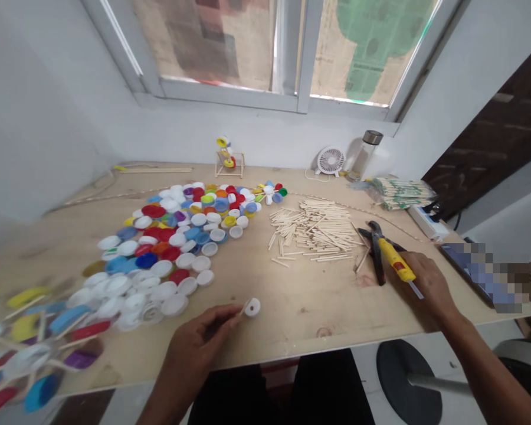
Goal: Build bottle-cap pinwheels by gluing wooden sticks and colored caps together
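Note:
My left hand (197,345) is at the table's front edge, pinching a thin wooden stick with a white bottle cap (252,307) on its end. My right hand (429,284) grips the end of a yellow-handled tool (396,260), probably a box cutter, with a thin metal strip showing by my fingers. Black-handled pliers (375,254) lie against that tool. To the left spreads a large layer of multicoloured plastic bottle caps (172,236), and a heap of wooden sticks (314,227) lies beyond my hands.
On the plywood table (301,321) stand a cap-and-stick pinwheel (269,192), a small wooden frame (229,162), a white fan (330,160) and a glass bottle (367,154). Blurred cap pinwheels (26,348) lie near left. A tablet (469,274) and bagged sticks (400,193) are right.

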A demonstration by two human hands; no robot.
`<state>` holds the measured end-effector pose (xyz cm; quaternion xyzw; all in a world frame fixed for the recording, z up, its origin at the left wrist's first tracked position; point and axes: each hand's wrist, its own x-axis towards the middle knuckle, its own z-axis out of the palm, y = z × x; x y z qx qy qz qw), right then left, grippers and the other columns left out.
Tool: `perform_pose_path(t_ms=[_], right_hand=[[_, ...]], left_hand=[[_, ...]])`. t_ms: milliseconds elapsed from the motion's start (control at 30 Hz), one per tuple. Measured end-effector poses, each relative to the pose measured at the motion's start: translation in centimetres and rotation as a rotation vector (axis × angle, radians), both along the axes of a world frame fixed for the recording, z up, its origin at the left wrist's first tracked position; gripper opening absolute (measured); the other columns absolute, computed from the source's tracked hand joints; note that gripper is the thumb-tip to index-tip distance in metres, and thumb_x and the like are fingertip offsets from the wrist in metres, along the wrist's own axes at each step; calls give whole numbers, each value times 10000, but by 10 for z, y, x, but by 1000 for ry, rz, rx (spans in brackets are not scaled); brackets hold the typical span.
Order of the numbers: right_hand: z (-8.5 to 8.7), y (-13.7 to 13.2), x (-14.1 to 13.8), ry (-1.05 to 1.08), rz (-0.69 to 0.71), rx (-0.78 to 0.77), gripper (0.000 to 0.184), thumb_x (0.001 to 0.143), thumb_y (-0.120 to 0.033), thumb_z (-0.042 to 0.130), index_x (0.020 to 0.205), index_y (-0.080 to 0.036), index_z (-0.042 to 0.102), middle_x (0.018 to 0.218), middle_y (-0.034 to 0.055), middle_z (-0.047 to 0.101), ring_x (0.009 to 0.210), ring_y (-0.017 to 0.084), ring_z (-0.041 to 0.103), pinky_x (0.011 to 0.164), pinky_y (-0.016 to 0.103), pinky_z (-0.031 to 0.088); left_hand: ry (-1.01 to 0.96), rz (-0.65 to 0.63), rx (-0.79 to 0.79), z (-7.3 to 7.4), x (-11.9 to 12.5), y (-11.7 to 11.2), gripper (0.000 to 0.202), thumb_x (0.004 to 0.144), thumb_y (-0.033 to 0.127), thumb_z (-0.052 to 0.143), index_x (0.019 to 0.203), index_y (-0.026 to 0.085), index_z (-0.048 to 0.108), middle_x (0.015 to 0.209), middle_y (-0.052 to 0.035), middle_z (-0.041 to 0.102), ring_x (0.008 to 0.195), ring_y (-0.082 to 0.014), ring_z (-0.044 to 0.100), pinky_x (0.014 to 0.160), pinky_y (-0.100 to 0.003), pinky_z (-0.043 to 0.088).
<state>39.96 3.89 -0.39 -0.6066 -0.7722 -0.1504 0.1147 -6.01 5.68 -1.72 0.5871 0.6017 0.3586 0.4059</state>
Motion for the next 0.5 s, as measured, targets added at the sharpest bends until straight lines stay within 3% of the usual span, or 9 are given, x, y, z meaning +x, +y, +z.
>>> perform_pose_path(t_ms=[200, 333, 500], right_hand=[[-8, 14, 17, -16, 132, -69, 329, 846, -262, 447, 1141, -157, 548, 1064, 166, 632, 953, 312, 591, 769, 427, 459], [-13, 10, 24, 29, 71, -71, 407, 851, -285, 484, 1229, -148, 546, 1170, 193, 608, 1029, 342, 582, 844, 462, 438], [7, -11, 1, 192, 25, 66, 379, 888, -409, 484, 1211, -230, 568, 1190, 186, 604, 1086, 367, 570, 885, 507, 429]], left_hand=[[-176, 156, -64, 9, 8, -9, 282, 646, 493, 728, 802, 260, 763, 879, -34, 781, 877, -269, 708, 827, -376, 554], [-282, 235, -121, 15, 14, -17, 277, 667, 457, 721, 828, 232, 742, 798, -31, 768, 859, -245, 703, 824, -364, 544], [-487, 273, -168, 17, 21, -19, 195, 662, 340, 746, 799, 213, 689, 713, 13, 713, 775, -172, 677, 793, -286, 516]])
